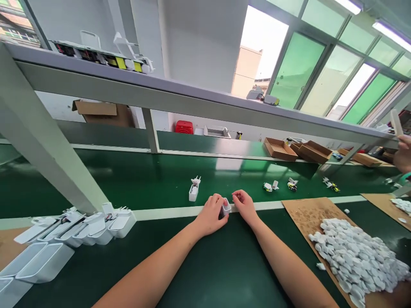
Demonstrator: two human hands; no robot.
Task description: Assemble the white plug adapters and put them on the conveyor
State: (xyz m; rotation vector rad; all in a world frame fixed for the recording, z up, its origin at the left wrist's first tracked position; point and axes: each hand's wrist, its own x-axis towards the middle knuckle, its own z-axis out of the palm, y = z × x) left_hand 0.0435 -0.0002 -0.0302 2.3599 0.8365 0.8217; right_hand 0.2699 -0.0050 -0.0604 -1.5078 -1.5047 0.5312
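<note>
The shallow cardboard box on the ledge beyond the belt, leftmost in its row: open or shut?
Open. The shallow cardboard box has no lid over it; its inner walls and floor show.

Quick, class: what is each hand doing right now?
Left hand: closed on a small white housing.
Right hand: fingers pinched beside it; contents cannot be told.

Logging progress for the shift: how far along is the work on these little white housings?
Seemingly done: one pronged housing stands on the belt. In hand: the left hand grips a small white piece, with the right hand bunched beside it. Left: a row of white housings at the left and a big pile of white caps on cardboard, so most looks undone.
</note>
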